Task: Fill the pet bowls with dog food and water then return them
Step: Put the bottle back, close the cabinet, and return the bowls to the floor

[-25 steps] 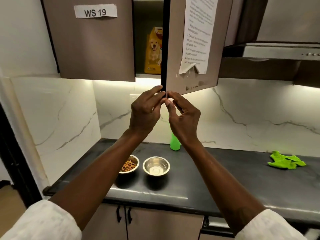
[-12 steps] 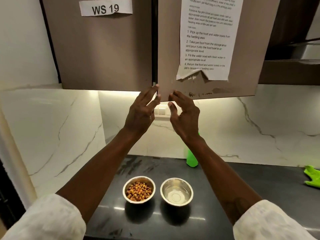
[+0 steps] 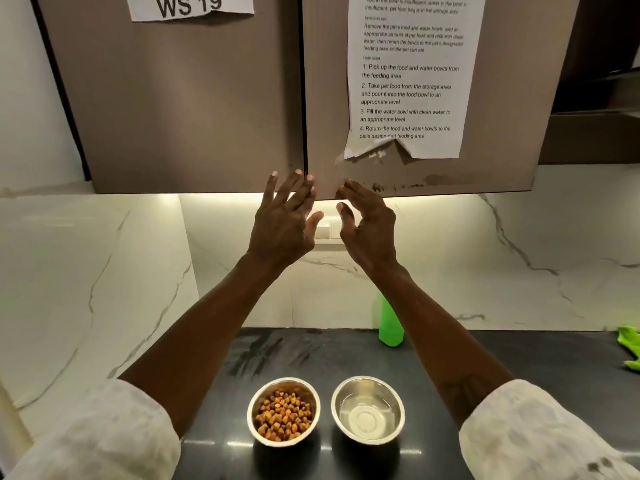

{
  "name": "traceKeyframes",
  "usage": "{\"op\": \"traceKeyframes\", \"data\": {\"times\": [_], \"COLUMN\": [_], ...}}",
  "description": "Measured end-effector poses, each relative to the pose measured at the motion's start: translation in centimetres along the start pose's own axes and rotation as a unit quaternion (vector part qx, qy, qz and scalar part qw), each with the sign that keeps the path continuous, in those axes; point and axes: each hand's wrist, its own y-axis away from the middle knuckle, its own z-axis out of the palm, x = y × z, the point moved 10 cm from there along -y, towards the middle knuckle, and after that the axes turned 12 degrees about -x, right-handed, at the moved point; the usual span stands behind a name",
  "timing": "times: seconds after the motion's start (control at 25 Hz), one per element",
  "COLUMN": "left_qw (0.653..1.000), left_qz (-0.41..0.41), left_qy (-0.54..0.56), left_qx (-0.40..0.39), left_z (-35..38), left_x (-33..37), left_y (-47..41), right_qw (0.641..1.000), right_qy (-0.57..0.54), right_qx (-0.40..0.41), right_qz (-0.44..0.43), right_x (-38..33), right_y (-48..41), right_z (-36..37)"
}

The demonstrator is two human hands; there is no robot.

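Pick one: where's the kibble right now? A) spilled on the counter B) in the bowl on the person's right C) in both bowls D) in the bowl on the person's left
D: the left bowl holds brown and orange kibble, while the right bowl shows only a clear, shiny bottom, apparently water; no pieces lie on the dark counter.

Brown wall cabinets [image 3: 180, 98] fill twelve o'clock, lit white marble wall [image 3: 519, 254] beneath, dark countertop [image 3: 502, 362] toward six o'clock.
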Motion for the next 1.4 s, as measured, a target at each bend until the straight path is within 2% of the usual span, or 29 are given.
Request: {"op": "traceKeyframes", "data": {"times": [0.2, 0.48, 0.72, 0.96, 1.12, 1.28, 1.4], "left_qw": [0.995, 0.984, 0.986, 0.991, 0.988, 0.962, 0.92], "left_qz": [-0.032, -0.049, -0.057, -0.049, -0.058, -0.118, -0.198], "left_qy": [-0.051, -0.082, -0.057, -0.009, 0.045, 0.103, 0.143], "left_qx": [-0.084, -0.153, -0.143, -0.122, -0.134, -0.222, -0.307], "left_z": [2.7, 5.9, 6.1, 5.8, 7.3, 11.1, 14.8], "left_x": [-0.9, -1.7, -1.5, -1.2, -0.7, -1.1, -2.0], "left_y": [-1.4, -2.9, -2.9, -1.0, 3.1, 10.3, 17.5], "right_qw": [1.0, 0.999, 0.998, 0.997, 0.991, 0.975, 0.956], "right_qy": [0.001, -0.011, -0.028, 0.016, 0.041, 0.061, 0.077], "right_qx": [-0.005, -0.042, -0.058, -0.075, -0.12, -0.195, -0.253], "right_qz": [0.013, 0.021, 0.02, -0.001, 0.031, 0.082, 0.128], "right_x": [1.9, 3.7, 4.2, 3.8, 5.6, 8.6, 12.3], "right_y": [-1.9, -3.3, -3.5, -1.2, 2.4, 7.4, 12.2], "right_z": [1.0, 2.3, 2.7, 3.0, 5.0, 7.0, 8.3]}}
